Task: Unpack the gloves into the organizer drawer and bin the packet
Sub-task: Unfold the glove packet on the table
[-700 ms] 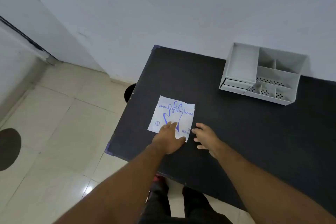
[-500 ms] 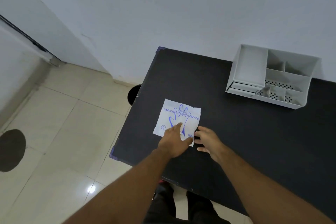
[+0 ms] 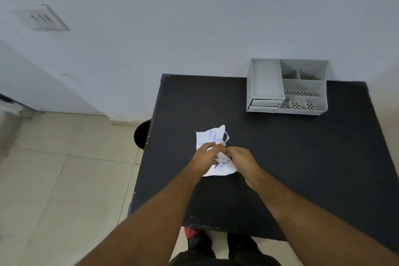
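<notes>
A white glove packet (image 3: 211, 138) with blue print is crumpled and lifted off the black table (image 3: 280, 157) near its left side. My left hand (image 3: 205, 157) pinches the packet from the left. My right hand (image 3: 241, 158) pinches it from the right, and the fingertips of both hands meet at its middle. A torn strip hangs at the packet's upper right corner. The grey organizer (image 3: 287, 87) stands at the table's far edge against the wall, with its small drawer (image 3: 264, 102) at the lower left showing slightly pulled out.
A round black bin (image 3: 142, 134) stands on the tiled floor beside the table's left edge, partly hidden by it. A white wall runs behind the table. My legs and shoes show below the table's near edge.
The packet lay flat on the table with my left hand pressing it. Now both hands grip it and it is crumpled and raised, with a torn strip at one corner.
</notes>
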